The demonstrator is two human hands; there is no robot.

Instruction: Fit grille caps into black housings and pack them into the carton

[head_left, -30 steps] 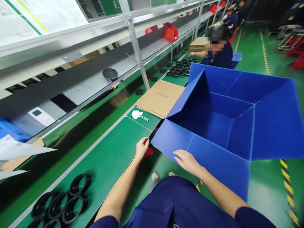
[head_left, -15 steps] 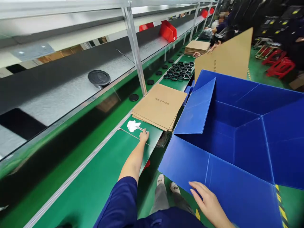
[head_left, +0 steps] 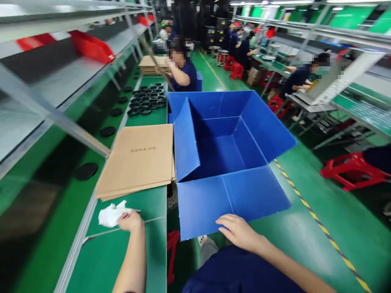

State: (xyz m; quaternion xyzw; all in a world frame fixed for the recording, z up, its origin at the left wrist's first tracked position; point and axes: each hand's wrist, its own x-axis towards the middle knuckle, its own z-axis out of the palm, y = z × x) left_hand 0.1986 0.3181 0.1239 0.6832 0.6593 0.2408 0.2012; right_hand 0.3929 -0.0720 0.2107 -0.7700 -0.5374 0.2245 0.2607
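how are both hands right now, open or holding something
Left hand: curled at the white wad; grip cannot be told.
Right hand: open, at the blue flap.

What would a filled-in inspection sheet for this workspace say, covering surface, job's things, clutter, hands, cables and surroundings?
Surface: green worktop, metal rail along one edge.
Job's things: crumpled white wad; open blue box beside the worktop.
Clutter: cardboard stack; black rings beyond it.
Hands: left hand at the white wad, grip unclear; right hand, fingers at the box's near flap.
Cables: nothing seen for certain; a pale line crosses the worktop, nature unclear.
Surroundings: co-workers, red stools, striped floor tape.
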